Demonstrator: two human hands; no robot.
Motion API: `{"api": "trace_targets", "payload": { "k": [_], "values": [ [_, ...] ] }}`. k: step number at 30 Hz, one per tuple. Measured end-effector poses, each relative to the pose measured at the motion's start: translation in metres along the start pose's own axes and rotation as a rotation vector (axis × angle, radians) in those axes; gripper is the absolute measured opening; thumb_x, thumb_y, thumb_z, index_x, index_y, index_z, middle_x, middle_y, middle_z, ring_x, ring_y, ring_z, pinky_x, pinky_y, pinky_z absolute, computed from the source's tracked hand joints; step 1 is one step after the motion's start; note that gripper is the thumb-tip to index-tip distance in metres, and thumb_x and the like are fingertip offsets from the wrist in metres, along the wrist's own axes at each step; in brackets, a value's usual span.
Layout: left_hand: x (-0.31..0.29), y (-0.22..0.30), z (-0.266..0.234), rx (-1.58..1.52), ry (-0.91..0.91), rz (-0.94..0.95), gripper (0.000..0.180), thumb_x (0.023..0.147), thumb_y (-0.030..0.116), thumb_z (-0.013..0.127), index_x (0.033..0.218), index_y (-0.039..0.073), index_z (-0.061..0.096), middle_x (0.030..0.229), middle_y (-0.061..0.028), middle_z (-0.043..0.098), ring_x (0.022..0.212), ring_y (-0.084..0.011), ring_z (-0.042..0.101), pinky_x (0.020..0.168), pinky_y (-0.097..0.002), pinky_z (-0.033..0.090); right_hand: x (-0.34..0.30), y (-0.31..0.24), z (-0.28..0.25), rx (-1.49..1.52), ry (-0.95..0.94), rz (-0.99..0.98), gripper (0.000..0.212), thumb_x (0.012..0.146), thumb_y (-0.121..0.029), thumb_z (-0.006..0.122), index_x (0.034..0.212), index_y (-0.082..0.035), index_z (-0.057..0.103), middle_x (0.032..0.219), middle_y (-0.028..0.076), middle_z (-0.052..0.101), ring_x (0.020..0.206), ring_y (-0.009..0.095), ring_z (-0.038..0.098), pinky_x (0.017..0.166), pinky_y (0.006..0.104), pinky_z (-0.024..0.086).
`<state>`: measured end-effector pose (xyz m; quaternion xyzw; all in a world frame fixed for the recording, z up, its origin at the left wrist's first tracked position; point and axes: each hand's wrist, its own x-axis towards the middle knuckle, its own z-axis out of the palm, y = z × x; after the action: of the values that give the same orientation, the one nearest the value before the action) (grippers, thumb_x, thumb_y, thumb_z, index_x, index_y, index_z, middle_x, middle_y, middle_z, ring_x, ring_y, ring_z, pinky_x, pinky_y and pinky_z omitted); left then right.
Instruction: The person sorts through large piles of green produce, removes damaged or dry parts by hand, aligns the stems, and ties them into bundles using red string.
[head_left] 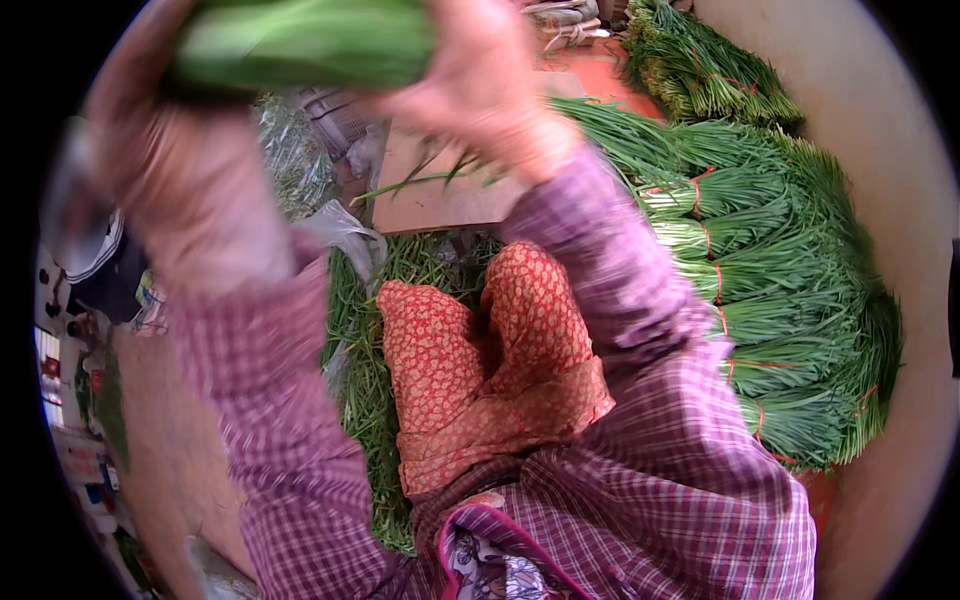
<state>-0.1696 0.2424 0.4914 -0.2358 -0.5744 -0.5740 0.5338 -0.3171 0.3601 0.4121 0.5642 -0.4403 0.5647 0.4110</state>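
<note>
A green leafy bundle (pixel 310 45) is showing at the upper left edge of the view, lying crosswise between the person's two hands and running partly out of sight. The left hand (pixel 150 130) is grasping its left end and the right hand (pixel 470 85) is closing round its right end; both hands and the bundle are blurring, so the exact placing of the fingers is hard to make out.

Below the right hand, a flat brownish board (pixel 440 195) is bearing a few loose green stalks (pixel 420 180) near its left edge. A clear plastic bag (pixel 348 232) is lying just beside the board's lower left corner, and clear wrapping (pixel 298 160) is spreading farther up, to the left of the board. Loose greens (pixel 378 420) are covering the ground to the left of the person's knees, which red patterned cloth (pixel 435 350) is covering. Purple checked sleeves (pixel 290 440) are running up along both arms.

On the right, tied green bundles (pixel 780 265) are lying side by side in a curving row, red bands (pixel 718 282) circling them near their pale ends. Another green pile (pixel 705 65) is resting beyond them, at the upper right.
</note>
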Motion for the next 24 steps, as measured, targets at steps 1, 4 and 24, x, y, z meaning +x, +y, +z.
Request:
{"api": "trace_targets", "payload": {
  "k": [1, 4, 24],
  "values": [
    [0.005, -0.016, 0.022, -0.200, 0.068, 0.002, 0.042, 0.083, 0.017, 0.064, 0.116, -0.008, 0.061, 0.117, -0.0202, 0.065, 0.107, -0.0294, 0.063, 0.101, -0.0444, 0.048, 0.010, 0.015, -0.026, -0.098, -0.072, -0.042, 0.073, 0.062, -0.024, 0.085, 0.127, -0.015, 0.055, 0.104, 0.008, 0.066, 0.092, 0.024, 0.065, 0.086, 0.0386, 0.051],
    [-0.011, -0.087, 0.090, -0.381, -0.029, 0.064, 0.038, 0.075, 0.004, 0.076, 0.109, 0.006, 0.058, 0.100, -0.0076, 0.066, 0.093, -0.0220, 0.064, 0.095, -0.0348, 0.051, 0.029, 0.056, -0.096, -0.481, -0.225, -0.216, 0.068, 0.066, -0.020, 0.082, 0.129, -0.011, 0.055, 0.107, 0.011, 0.065, 0.098, 0.026, 0.063, 0.089, 0.0387, 0.049],
    [-0.109, -0.335, -0.061, 0.661, -0.305, -0.598, 0.102, 0.062, 0.039, 0.088, 0.146, 0.009, 0.038, 0.148, -0.0133, 0.042, 0.139, -0.0260, 0.037, 0.116, -0.0456, 0.028, -0.215, 0.235, -0.052, -0.627, -0.899, 0.485, 0.086, 0.063, -0.040, 0.085, 0.139, -0.026, 0.047, 0.111, 0.008, 0.056, 0.109, 0.028, 0.054, 0.089, 0.0448, 0.043]
  ]
}}
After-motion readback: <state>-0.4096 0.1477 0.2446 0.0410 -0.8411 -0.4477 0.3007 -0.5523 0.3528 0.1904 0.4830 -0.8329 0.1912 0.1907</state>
